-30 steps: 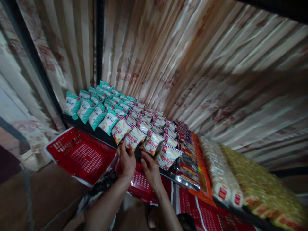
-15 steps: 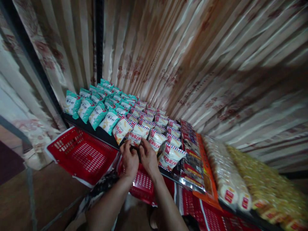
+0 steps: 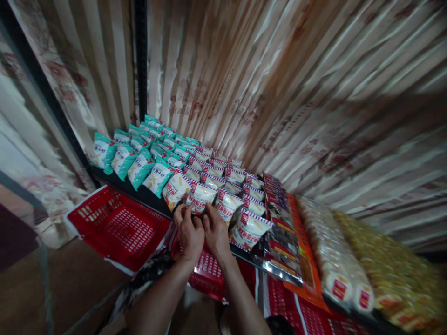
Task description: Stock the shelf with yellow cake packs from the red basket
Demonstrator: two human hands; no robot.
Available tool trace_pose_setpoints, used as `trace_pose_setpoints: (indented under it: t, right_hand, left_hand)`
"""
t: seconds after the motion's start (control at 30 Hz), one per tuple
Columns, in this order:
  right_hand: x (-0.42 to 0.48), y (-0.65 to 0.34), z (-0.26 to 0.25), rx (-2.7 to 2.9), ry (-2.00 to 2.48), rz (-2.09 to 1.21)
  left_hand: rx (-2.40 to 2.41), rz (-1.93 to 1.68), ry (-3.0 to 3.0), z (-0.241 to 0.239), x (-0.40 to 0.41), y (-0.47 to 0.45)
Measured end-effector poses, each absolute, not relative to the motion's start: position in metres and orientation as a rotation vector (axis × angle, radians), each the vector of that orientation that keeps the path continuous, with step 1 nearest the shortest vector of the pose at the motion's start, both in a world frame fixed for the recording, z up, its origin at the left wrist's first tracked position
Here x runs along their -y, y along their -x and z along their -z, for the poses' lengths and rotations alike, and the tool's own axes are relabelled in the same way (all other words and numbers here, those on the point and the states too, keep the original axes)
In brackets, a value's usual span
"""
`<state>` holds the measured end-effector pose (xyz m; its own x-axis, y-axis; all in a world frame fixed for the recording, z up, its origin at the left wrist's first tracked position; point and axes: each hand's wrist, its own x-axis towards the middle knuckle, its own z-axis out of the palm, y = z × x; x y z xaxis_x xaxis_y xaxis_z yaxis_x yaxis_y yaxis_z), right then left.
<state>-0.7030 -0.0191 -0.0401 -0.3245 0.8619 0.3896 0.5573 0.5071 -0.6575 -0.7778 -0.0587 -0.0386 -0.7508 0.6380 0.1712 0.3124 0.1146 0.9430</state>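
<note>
Both my hands meet at the front edge of a dark shelf [image 3: 146, 194], on one white snack packet with red lettering [image 3: 199, 197] in the front row. My left hand [image 3: 189, 231] pinches its lower left edge, fingers curled. My right hand [image 3: 215, 231] grips its lower right edge, fingers closed. Several more white and red packets [image 3: 226, 179] stand in rows behind and to the right. Rows of teal packets [image 3: 139, 156] fill the shelf's left part.
A red plastic basket [image 3: 117, 225] sits lower left, another red basket [image 3: 209, 270] under my wrists. Flat dark and orange packs [image 3: 284, 228], long pale wrapped rolls [image 3: 331, 258] and yellow packs [image 3: 387, 265] lie along the shelf to the right. Striped curtain [image 3: 279, 83] hangs behind.
My hands have come together from below the front row onto the same white and red packet. The view has drifted slightly.
</note>
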Motion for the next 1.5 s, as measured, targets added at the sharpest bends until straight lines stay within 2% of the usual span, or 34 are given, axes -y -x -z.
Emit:
trace_pose_setpoints:
  t: [0.23,0.5,0.77,1.13,1.37,1.5]
  right_hand:
    - [0.029,0.707,0.036,1.981,1.123,-0.305]
    - [0.029,0.711,0.058,2.079,1.017,-0.369]
    - [0.033,0.721,0.062,2.035,1.082,-0.077]
    - [0.034,0.726,0.07,2.049,1.129,-0.241]
    - [0.037,0.727,0.069,2.052,1.125,-0.255]
    - [0.037,0.728,0.073,2.042,1.102,-0.194]
  left_hand:
    - [-2.045,-1.657,-0.892,0.039,0.058,0.782]
    - [-1.944,-1.728,-0.81,0.04,0.062,0.788]
    - [-2.135,-1.886,-0.497,0.043,0.065,0.82]
    - [-1.939,-1.81,-0.52,0.058,0.056,0.824]
    - [-2.237,-1.815,-0.635,0.044,0.058,0.828]
    - [-2.197,-1.819,-0.721,0.043,0.058,0.831]
